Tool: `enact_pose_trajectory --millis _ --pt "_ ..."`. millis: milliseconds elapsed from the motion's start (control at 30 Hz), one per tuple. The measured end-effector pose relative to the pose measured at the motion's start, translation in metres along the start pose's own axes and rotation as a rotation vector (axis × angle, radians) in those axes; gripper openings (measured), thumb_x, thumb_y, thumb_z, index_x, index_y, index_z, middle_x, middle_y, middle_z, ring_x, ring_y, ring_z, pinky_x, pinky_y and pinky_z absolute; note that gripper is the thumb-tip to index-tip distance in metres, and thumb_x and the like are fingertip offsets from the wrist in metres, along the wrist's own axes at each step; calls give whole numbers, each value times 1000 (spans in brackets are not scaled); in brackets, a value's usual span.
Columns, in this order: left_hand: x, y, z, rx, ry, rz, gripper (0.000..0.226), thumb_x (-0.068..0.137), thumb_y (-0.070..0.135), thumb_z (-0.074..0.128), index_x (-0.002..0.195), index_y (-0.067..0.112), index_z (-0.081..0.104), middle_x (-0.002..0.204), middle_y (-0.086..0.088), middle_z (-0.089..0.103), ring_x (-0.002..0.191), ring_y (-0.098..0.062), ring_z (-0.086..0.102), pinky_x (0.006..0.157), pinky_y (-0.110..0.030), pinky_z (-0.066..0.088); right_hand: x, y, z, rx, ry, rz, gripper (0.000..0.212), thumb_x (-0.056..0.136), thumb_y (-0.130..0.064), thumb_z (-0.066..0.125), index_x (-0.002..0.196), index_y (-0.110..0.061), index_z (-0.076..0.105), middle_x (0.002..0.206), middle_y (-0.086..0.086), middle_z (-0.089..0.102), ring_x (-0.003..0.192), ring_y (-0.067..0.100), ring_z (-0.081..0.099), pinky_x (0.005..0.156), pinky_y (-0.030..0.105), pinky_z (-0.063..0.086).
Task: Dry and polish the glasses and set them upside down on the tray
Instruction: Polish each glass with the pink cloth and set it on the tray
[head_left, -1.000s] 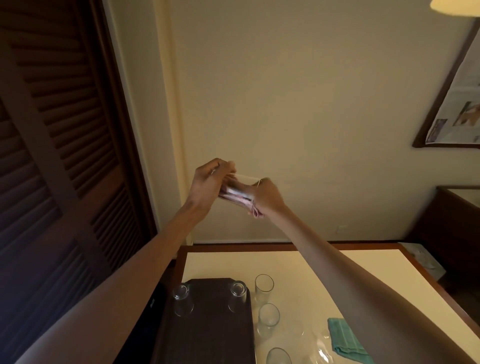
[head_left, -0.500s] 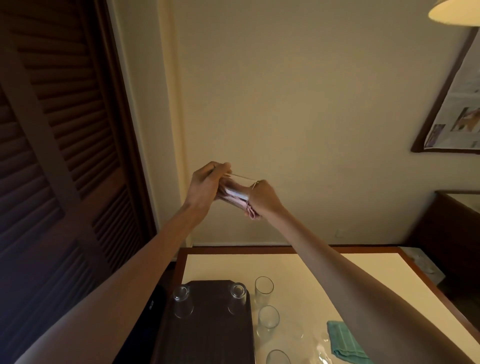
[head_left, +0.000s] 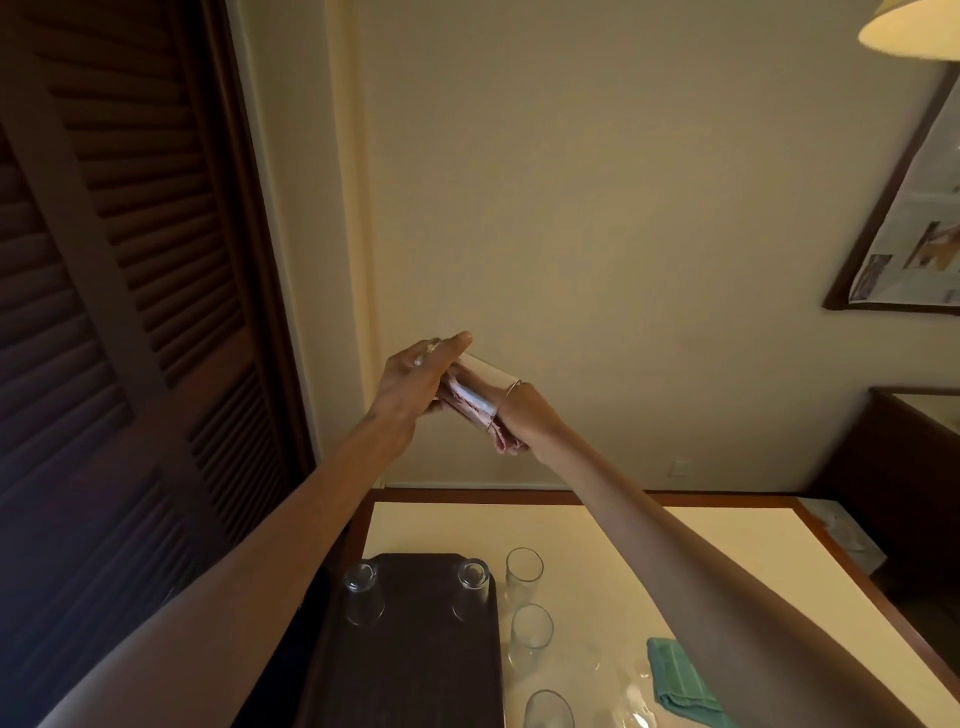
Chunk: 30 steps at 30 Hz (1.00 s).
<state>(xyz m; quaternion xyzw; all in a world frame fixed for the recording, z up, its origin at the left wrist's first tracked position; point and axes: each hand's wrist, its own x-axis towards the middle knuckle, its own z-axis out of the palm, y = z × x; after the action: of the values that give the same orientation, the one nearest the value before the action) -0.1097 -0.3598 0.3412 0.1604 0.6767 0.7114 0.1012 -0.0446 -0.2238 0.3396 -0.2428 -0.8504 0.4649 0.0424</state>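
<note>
I hold a clear glass (head_left: 480, 387) up in front of the wall, lying on its side. My left hand (head_left: 410, 384) grips its base end, thumb along the top. My right hand (head_left: 524, 415) has its fingers pushed into the glass's mouth with a pink cloth (head_left: 501, 439), which shows through the glass and hangs out below the rim. On the table below, a dark tray (head_left: 415, 654) carries two glasses upside down, one at its far left (head_left: 362, 592) and one at its far right (head_left: 471, 587).
Three upright glasses (head_left: 523, 571) (head_left: 531, 631) (head_left: 548, 709) stand in a row right of the tray on the cream table (head_left: 675, 535). A folded teal cloth (head_left: 680, 680) lies near the front right. A dark louvred door (head_left: 104, 312) fills the left; a lampshade (head_left: 909, 28) hangs top right.
The two hands and the glass have tilted and shifted slightly between frames, the left thumb sliding along the top of the glass. The cloth stays inside the glass.
</note>
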Motion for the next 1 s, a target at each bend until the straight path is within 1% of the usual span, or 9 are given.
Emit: enact_pose_trajectory --millis 67,133,200,267,500,600,767,900,1000 --pt "-1 -7 -4 -40 18 21 71 75 61 80 126 14 68 106 -8 75 98 -21 74 81 -33 61 -8 3 -1 88 -80 -19 39 101 -29 51 86 3 66 49 5 63 27 11 48 32 14 33" --pt "-3 -12 -9 -62 38 32 84 68 66 83 128 10 66 106 -11 76 95 -22 76 83 -34 62 -17 10 -3 106 -138 -104 36 102 -31 52 89 -2 69 60 5 69 35 10 54 35 18 40" --pt "-8 -15 -16 -78 70 34 76 72 61 84 125 9 67 98 -10 76 90 -21 77 83 -34 61 -20 23 -1 38 -182 -185 39 102 -37 51 92 -5 70 71 6 73 51 13 65 51 22 53" --pt "-14 -21 -25 -77 112 30 57 79 54 81 118 13 69 93 -7 77 92 -20 76 87 -36 61 -20 40 5 4 -211 -226 43 101 -42 51 90 -5 70 75 9 72 62 17 67 64 29 53" --pt "-39 -71 -70 -17 241 -60 48 86 55 74 107 12 73 75 8 75 91 -18 70 95 -38 53 -19 119 47 514 -441 -40 37 99 -31 55 114 0 67 81 11 68 66 18 64 61 27 51" --pt "-53 -102 -86 4 254 -100 49 80 61 79 101 17 73 83 1 76 96 -31 73 96 -51 56 -13 143 78 657 -432 80 37 98 -29 59 121 0 66 102 27 66 73 25 64 63 31 52" --pt "-84 -162 -109 158 290 -152 42 81 50 82 106 17 74 92 0 78 90 -16 75 86 -32 61 -12 167 113 769 -342 268 33 103 -23 50 115 4 65 77 11 65 48 17 58 41 23 43" --pt "-104 -210 -127 405 229 -243 40 79 48 85 108 24 70 102 8 74 96 -8 71 84 -29 58 -14 183 132 735 -359 412 46 98 -50 52 89 -7 66 61 3 58 38 13 50 35 19 36" --pt "-117 -241 -133 554 167 -282 45 75 43 89 110 24 68 101 13 72 95 -1 66 80 -22 53 -12 197 146 756 -426 413 54 90 -64 54 94 -11 65 63 -1 57 41 10 48 37 19 34"
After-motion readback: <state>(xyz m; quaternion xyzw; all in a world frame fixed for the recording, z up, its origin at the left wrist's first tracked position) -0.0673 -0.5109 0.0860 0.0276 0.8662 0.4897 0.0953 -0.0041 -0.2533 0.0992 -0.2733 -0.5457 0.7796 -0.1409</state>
